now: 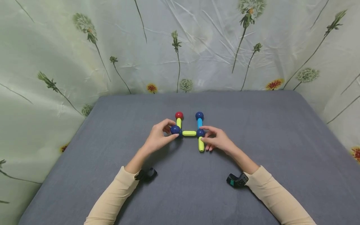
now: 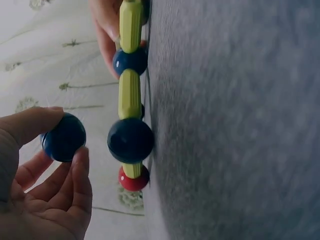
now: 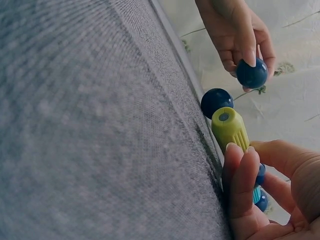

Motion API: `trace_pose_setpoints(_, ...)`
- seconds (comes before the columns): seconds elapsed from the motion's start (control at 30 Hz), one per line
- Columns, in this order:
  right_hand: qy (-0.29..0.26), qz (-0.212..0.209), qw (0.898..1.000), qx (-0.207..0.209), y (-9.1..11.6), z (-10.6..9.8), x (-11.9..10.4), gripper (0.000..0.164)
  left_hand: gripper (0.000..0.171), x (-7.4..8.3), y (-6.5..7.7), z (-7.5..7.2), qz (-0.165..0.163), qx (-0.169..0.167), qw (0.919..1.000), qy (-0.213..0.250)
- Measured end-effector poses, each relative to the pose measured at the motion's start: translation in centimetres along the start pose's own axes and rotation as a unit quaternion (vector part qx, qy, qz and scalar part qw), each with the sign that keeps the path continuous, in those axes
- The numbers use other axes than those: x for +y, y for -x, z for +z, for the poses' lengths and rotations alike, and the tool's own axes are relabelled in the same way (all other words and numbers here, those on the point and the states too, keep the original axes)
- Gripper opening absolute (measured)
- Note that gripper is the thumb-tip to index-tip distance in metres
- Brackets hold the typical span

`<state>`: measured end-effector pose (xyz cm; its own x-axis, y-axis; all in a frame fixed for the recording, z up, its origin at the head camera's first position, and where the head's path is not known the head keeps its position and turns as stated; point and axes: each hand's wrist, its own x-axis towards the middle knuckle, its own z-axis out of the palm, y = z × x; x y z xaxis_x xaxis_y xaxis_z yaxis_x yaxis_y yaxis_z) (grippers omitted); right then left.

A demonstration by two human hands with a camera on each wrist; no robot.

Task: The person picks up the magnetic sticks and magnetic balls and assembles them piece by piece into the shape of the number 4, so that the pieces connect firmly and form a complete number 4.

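Note:
A magnetic ball-and-rod figure lies on the grey cloth. My left hand [image 1: 161, 135] pinches a loose dark blue ball [image 2: 64, 137] between thumb and fingertips, raised above the figure's left corner ball [image 2: 131, 141]. From that corner a yellow-green rod [image 1: 179, 122] leads to a red ball [image 1: 179, 115], and another yellow-green rod [image 1: 189, 133] runs across to the right joint ball [image 1: 200, 133]. My right hand [image 1: 217, 139] grips this joint ball with thumb and index finger. A light blue rod [image 1: 200, 123] with a blue ball [image 1: 199, 115] extends behind it; a yellow-green rod [image 3: 230, 131] points towards me.
The grey-covered table [image 1: 261, 125] spreads around the figure. A floral curtain [image 1: 208, 47] hangs along its back and sides. Each wrist wears a black camera band, the left band [image 1: 146, 175] and the right band [image 1: 237, 180] both close over the cloth.

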<state>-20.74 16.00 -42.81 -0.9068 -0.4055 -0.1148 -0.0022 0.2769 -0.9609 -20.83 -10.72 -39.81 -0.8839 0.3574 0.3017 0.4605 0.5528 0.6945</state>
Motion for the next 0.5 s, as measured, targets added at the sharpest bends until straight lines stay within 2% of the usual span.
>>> trace_pose_setpoints(0.2,0.005,0.004,1.0,0.001,0.0,0.0,0.0,0.052,0.032,0.8,0.9,0.9,0.006,-0.074,0.9973,0.006)
trace_pose_setpoints(0.37,0.007,0.004,1.0,0.002,0.0,0.1,-0.1,0.051,0.031,1.4,1.4,2.0,0.019,-0.139,0.9901,0.011)
trace_pose_setpoints(0.5,0.007,0.0,1.0,0.005,0.0,0.1,-0.1,0.05,0.029,1.8,1.5,3.1,0.023,-0.177,0.9839,0.015)
